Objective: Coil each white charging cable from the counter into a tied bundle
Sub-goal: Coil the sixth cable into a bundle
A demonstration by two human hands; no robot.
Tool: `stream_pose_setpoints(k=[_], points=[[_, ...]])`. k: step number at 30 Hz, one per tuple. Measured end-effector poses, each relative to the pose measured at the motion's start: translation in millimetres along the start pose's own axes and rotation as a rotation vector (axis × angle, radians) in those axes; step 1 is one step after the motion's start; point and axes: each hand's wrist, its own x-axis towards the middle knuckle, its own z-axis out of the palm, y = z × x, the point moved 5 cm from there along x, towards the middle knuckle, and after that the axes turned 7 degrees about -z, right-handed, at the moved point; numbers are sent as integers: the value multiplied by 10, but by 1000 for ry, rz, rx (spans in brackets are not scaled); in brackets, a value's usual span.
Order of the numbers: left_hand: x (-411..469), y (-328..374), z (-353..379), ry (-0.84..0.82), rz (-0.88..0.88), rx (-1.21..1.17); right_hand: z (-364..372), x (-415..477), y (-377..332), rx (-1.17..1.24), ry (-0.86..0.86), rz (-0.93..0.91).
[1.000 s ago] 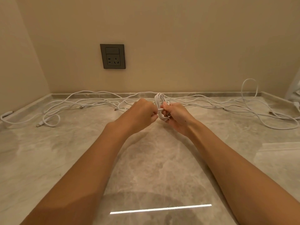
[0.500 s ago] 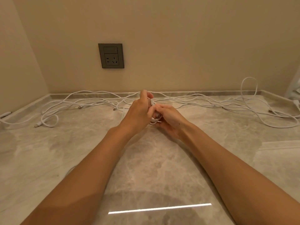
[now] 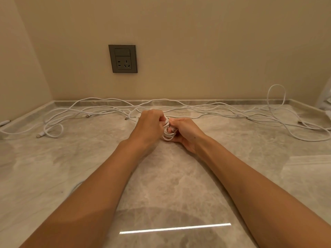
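1. The coil (image 3: 168, 137) is below the socket (image 3: 123, 58) and a little to its right, just above the counter (image 3: 170, 178), between the two hands; it is a small bunch of white loops.
2. The left hand (image 3: 149, 127) grips the coil from the socket's side; its fingers are curled round the top of the loops.
3. The right hand (image 3: 186, 132) holds the other side; its fingers are bent round the loops and its thumb presses near a plug end (image 3: 174, 130).
4. I cannot tell if the coil is tied; the hands hide its middle.
5. Loose cables (image 3: 111, 110) lie on the counter under the socket and run far to both sides of it; well to its right one loop (image 3: 276, 85) stands up against the wall; far down to its left another cable ends in a plug (image 3: 39, 135).
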Motion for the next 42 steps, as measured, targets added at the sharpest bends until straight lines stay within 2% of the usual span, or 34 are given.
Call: stream_pose_setpoints(k=[5,9,12,18,23,25,27,29,32,35,38,42], points=[[-94,19,85,-209,116,117,-38,51,37,-53,25,4],[-109,-39,75,-200,103,38,-42,45,36,-72,2,4],[-80,-47,87,-204,112,64,-50,38,27,-82,14,-8],[-82,-77,208,-347,139,160,-102,19,-18,-129,64,-15],[-63,-19,146,-315,-19,-21,-142,27,-62,-197,54,-29],[-80,-14,142,-317,-91,-98,-152,22,-33,-140,27,-6],[-115,-9,165,-292,-66,-67,-138,18,-14,-98,22,-19],[-114,-16,173,-217,-15,4,-111,32,-17,-124,51,-66],[-125,51,102,-58,18,-67,-91,65,-24,-125,121,-122],[-105,69,12,101,-111,-173,-89,81,-53,-105,144,-187],[-69,-22,59,6,-321,-262,-63,92,-56,-55,127,-206],[-78,-48,47,-33,-257,-233,-43,97,-52,31,110,-188]])
